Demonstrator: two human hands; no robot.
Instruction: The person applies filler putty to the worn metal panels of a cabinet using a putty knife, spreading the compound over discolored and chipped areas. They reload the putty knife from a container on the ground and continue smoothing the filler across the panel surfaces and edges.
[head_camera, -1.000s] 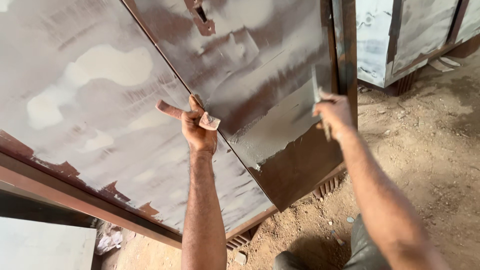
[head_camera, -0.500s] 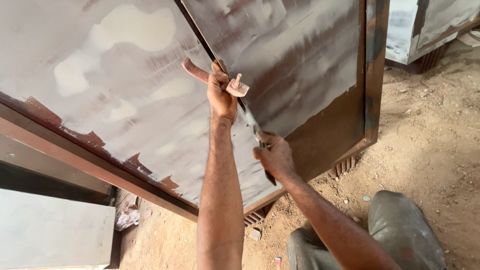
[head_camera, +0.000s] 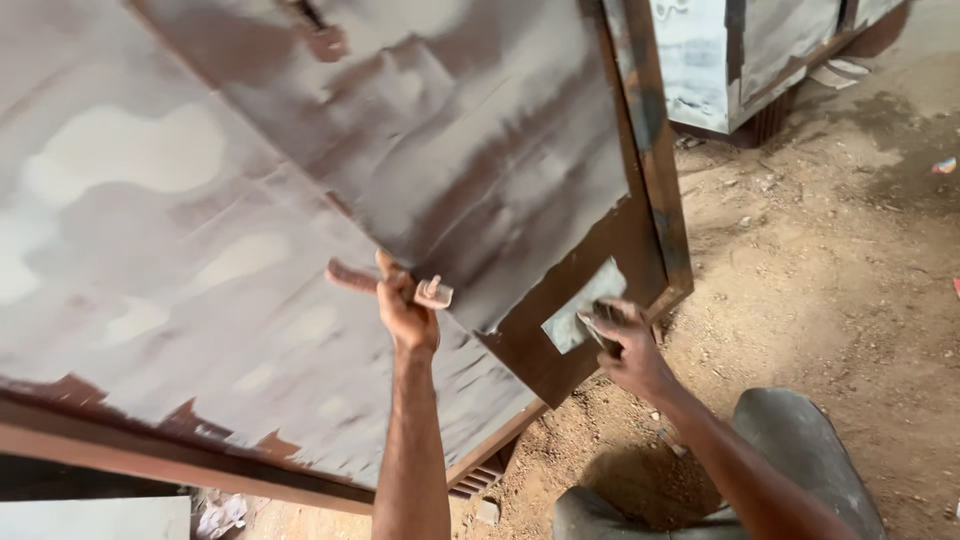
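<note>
We count two bare hands, the left hand (head_camera: 405, 310) and the right hand (head_camera: 628, 345); two putty knives, a smeared one (head_camera: 390, 285) in the left hand and a loaded one (head_camera: 590, 322) in the right; two metal doors, the large door (head_camera: 300, 200) under work and a second door (head_camera: 720, 60) behind; one patch of fresh grey filler (head_camera: 585, 318) on bare brown metal; one grey-trousered knee (head_camera: 800, 450).

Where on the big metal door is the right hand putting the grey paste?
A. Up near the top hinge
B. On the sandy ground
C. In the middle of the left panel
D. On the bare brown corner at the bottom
D. The right hand presses a scraper beside a fresh grey patch on the still-brown lower corner of the door, while the left hand holds a small putty-smeared tool higher up.
</note>
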